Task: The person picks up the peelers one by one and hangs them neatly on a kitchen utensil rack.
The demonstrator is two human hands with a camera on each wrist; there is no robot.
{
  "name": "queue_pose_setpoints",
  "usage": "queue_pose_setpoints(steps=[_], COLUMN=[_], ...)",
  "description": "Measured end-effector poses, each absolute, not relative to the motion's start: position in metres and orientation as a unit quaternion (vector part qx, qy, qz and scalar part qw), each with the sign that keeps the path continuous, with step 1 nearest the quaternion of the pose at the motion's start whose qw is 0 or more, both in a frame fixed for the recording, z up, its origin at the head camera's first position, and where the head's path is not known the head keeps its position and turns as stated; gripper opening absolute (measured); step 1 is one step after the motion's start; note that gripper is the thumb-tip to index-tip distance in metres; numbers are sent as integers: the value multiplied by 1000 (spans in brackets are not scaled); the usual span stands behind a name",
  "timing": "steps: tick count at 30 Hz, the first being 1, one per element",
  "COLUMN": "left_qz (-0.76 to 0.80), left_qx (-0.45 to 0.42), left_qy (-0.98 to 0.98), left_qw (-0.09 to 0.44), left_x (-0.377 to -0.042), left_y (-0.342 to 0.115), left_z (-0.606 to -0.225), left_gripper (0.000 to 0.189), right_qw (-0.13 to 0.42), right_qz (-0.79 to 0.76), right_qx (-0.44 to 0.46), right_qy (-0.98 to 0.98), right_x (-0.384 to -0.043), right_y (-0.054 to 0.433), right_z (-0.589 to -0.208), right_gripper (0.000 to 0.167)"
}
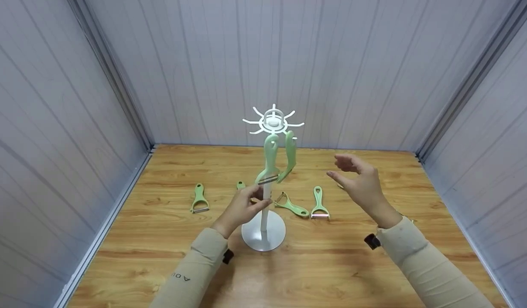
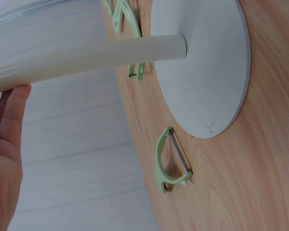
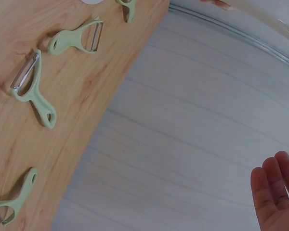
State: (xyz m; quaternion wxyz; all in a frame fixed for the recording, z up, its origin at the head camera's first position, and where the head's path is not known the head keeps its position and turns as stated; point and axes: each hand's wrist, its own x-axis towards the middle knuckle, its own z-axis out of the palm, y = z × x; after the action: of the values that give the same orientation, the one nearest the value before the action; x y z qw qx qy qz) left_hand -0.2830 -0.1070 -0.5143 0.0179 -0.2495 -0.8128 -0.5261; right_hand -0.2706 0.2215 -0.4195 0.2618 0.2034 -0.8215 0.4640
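A white stand with a round base point(image 1: 252, 235) and a ring of radiating hooks point(image 1: 274, 122) stands upright on the table. My left hand point(image 1: 242, 207) grips its pole point(image 2: 111, 55), thumb across the front and fingers behind. From the near hooks hang two green peelers: one peeler point(image 1: 270, 156) dangles right above that hand, its blade by my fingers, and another peeler point(image 1: 290, 149) is turned edge-on to its right. My right hand point(image 1: 361, 182) is raised to the right of the stand, fingers loosely bent and thumb apart, with nothing in it.
Several more green peelers lie on the wooden table: a peeler point(image 1: 199, 199) at left, a peeler point(image 1: 240, 185) partly behind my left hand, a peeler point(image 1: 294, 207) and a peeler point(image 1: 318, 203) right of the pole. Another peeler point(image 3: 19, 199) shows in the right wrist view. Panel walls point(image 1: 331, 77) enclose the table.
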Motion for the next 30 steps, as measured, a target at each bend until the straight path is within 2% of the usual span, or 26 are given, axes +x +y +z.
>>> queue_pose_setpoints(steps=[13,23,30], left_qz=[-527,-521,-523], left_qx=[-249,-244,-243], left_qy=[-812,-817,-817], left_qw=[18,19,11], left_x=[-283,-282,-282], left_y=[-107,-107,-108], left_z=[-513,-513,-513], left_gripper=[19,22,25], right_qw=[239,226,198], right_qz=[455,445,424], right_qx=[151,127,101], right_qy=[-844,-857,-878], right_x=[-276,-286,-292], right_y=[241,258,272], right_z=[-428,-440,-456], right_gripper=[38,40,45])
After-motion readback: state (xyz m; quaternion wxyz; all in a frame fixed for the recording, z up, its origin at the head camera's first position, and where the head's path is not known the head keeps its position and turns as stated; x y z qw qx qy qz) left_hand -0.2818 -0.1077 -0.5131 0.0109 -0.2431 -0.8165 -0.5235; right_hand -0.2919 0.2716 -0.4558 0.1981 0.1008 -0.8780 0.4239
